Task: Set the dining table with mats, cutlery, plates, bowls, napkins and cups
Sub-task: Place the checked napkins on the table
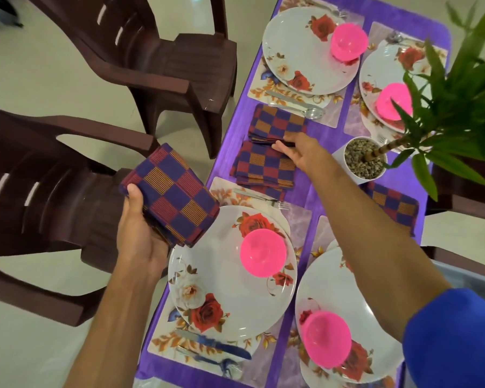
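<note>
My left hand (140, 236) holds a stack of folded checked napkins (174, 194) over the table's left edge. My right hand (300, 152) reaches across the purple table (328, 130), fingertips pinching the near edge of a folded napkin (277, 123). A second napkin (263, 166) lies just below that one, and a third (392, 204) lies at the right. Floral plates (221, 292) with upturned pink bowls (263, 253) sit on floral mats (163, 340), with a fork (263, 198) and a knife (216, 344) beside them.
A white pot of pebbles (364, 159) holding a green plant (459, 88) stands right of my right hand. Two brown plastic chairs (157, 54) stand along the left side of the table. Another chair arm (465, 256) shows at the right.
</note>
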### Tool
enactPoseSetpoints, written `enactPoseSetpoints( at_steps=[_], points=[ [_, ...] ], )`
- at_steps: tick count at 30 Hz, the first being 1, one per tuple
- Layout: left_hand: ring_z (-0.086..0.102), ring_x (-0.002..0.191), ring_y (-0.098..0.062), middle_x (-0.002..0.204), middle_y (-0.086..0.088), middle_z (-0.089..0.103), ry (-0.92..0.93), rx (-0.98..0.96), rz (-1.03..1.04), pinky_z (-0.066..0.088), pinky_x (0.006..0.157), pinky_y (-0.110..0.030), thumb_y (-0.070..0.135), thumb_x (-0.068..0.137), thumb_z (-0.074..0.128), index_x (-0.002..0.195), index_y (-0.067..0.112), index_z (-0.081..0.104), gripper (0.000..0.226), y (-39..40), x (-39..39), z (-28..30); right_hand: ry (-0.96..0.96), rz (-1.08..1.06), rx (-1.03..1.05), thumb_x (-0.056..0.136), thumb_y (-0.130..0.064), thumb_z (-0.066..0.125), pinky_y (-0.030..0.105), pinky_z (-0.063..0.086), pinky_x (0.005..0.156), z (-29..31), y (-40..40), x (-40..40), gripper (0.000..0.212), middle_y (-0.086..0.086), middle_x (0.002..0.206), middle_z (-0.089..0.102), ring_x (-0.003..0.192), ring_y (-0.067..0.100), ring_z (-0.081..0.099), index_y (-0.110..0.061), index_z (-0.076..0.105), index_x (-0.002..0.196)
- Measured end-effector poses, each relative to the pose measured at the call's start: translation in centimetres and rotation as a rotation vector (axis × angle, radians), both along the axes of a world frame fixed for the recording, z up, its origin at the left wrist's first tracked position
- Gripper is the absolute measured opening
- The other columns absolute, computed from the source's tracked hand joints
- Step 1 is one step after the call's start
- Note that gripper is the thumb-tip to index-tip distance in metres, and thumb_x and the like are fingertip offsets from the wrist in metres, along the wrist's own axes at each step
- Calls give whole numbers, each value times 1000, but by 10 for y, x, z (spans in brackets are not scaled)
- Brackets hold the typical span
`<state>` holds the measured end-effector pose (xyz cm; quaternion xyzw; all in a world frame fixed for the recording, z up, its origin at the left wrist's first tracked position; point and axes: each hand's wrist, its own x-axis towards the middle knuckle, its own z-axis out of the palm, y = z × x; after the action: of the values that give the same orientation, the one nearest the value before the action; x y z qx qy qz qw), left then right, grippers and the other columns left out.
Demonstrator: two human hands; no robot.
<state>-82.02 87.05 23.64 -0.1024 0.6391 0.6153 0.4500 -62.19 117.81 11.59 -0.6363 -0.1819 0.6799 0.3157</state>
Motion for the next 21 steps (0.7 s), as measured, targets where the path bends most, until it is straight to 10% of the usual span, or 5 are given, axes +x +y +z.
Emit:
enactPoseSetpoints(
  at_steps=[16,21],
  points=[
    [73,116,-19,127,7,75,-58,17,-17,53,103,-58,57,104,46,140,31,60,46,-33,38,5,-20,5,-4,97,6,59,27,64,73,8,-6,20,8,18,99,73,86,35,77,5,65,102],
    [74,113,-19,125,4,76,-93,-10,-47,57,95,-51,58,105,43,137,27,65,50,-31,50,13,-731,335,242,96,-29,59,28,59,57,47,-37,29,29,10,76,77,65,22,76,-3,58,108]
  ],
)
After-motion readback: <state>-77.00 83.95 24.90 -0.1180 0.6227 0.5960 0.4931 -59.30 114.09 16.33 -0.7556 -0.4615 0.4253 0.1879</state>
